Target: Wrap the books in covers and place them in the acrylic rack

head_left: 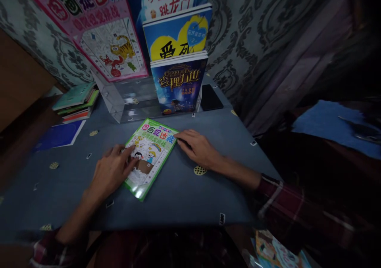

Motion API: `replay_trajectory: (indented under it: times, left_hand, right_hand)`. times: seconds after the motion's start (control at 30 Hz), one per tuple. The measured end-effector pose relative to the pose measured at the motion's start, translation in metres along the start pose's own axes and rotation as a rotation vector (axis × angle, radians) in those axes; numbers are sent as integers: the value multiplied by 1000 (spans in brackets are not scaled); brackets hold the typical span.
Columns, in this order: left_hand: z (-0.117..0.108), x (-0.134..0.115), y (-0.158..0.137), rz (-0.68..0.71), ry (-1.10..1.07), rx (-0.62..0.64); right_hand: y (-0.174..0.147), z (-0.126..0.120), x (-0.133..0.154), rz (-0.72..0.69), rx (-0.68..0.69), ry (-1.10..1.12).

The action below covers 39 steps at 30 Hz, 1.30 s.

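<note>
A green-bordered children's picture puzzle book (pixel 153 157) lies closed and slanted on the table, its cover showing cartoon figures and a rainbow. My left hand (pixel 113 169) rests on its left side, thumb and fingers spread over the cover. At the upper right edge, my right hand (pixel 198 146) has its fingers bent together around the book's border; the fingertips' undersides are hidden. Just behind stands a clear acrylic rack (pixel 119 107) holding a dark blue book (pixel 180 86), a blue-and-yellow book (pixel 178 34) and a large pink picture book (pixel 101 34).
A stack of books (pixel 76 101) sits at the left back, with a blue booklet (pixel 59 135) before it. A black flat phone-like object (pixel 211 97) lies right of the rack. Beyond the table's right edge is a blue cloth (pixel 333 125); more books (pixel 276 250) are below the front edge.
</note>
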<state>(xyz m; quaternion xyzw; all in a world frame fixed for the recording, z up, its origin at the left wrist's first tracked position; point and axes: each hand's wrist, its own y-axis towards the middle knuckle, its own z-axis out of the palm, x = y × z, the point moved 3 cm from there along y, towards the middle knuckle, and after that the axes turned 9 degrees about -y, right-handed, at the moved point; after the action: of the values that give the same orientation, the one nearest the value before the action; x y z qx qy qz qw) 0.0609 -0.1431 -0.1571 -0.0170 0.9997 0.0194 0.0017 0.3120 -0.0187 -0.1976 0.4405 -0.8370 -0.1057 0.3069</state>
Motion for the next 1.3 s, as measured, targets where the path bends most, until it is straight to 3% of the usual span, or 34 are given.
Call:
replay_trajectory:
  times: [0.17, 0.27, 0.37, 0.47, 0.53, 0.87, 1.07, 1.3]
  left_hand:
    - [-5, -14, -8, -48, 69, 17]
    - [-4, -18, -11, 15, 90, -55]
    - [-1, -25, -20, 290, -92, -98]
    - [2, -35, -33, 610, -332, -24]
    - [5, -38, -39, 685, -366, -21]
    - [16, -34, -46, 706, -392, -209]
    - [14, -33, -47, 698, -438, -202]
    - [11, -32, -47, 626, -476, -112]
  right_hand:
    - [23, 11, -18, -46, 50, -29]
    - [29, 15, -22, -45, 57, -61]
    - [27, 17, -22, -36, 71, -91]
    - [24, 18, -20, -18, 76, -135]
    - [21, 19, -19, -18, 72, -156]
    - [4, 26, 11, -121, 50, -174]
    - [-1, 29, 32, -235, 41, -35]
    - [-1, 29, 34, -207, 104, 45]
